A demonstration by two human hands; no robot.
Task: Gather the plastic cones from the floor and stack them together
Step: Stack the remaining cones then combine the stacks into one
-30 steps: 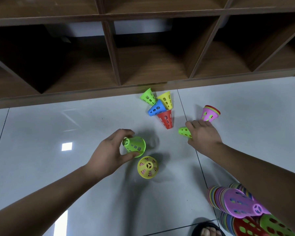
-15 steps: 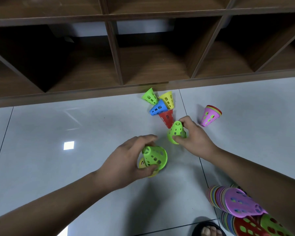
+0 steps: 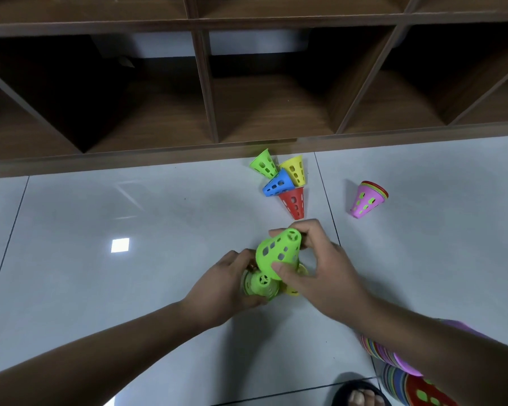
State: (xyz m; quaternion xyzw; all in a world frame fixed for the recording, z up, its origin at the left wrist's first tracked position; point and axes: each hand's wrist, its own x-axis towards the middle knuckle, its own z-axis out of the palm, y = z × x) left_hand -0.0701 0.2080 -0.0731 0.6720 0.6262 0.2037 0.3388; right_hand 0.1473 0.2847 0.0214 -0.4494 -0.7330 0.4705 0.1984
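**Two green cones held at the centre of the frame**

Both hands meet just below the middle of the frame, above the floor (image 3: 129, 288). The right hand (image 3: 323, 276) grips a green cone (image 3: 277, 253), thumb on its wide rim and fingers curled over its narrow end, which tilts toward the upper right. The left hand (image 3: 226, 284) curls round a second green cone (image 3: 261, 285), whose narrow end faces the camera. The two green cones touch. Bits of a yellow cone (image 3: 292, 291) show under them; which hand holds it cannot be told.

Above the hands, near the shelf (image 3: 206, 83), four cones lie in a tight cluster on their sides: a far green cone (image 3: 264, 166), a far yellow cone (image 3: 295, 171), a blue cone (image 3: 277, 184) and a red cone (image 3: 294, 202). To their right, well apart, a pink stack (image 3: 367, 200) stands wide end up and tilted, with coloured rims showing at its top.

At the lower right, a long stack (image 3: 393, 361) of many colours lies partly behind the right forearm. Toes in a dark sandal (image 3: 358, 397) show at the bottom edge.
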